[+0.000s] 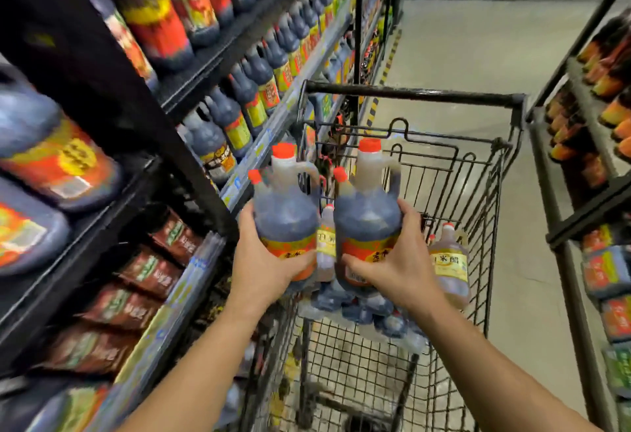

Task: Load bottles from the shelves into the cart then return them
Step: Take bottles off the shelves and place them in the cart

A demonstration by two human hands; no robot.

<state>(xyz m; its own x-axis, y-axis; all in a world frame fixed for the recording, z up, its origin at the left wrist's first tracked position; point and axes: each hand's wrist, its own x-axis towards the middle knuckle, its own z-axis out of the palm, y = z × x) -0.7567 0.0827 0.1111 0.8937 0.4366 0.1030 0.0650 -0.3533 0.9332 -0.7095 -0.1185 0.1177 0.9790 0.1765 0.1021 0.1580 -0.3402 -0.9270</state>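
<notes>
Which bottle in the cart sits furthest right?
The pale amber bottle with the yellow label, by the cart wall, right of the dark bottle in the right hand.

Dim, even light — edges bowed (wide-angle), left shelves (112, 97) smeared by blur.

Grey concrete floor (461, 56), worn and matte. Aisle runs between black metal shelving (102, 73) on the left and a second rack (587, 213) on the right. Yellow-black hazard stripe (373, 109) on the floor at the left unit's base. Pale price-tag strips (273, 131) on the shelf edges. Far end is dark.
</notes>
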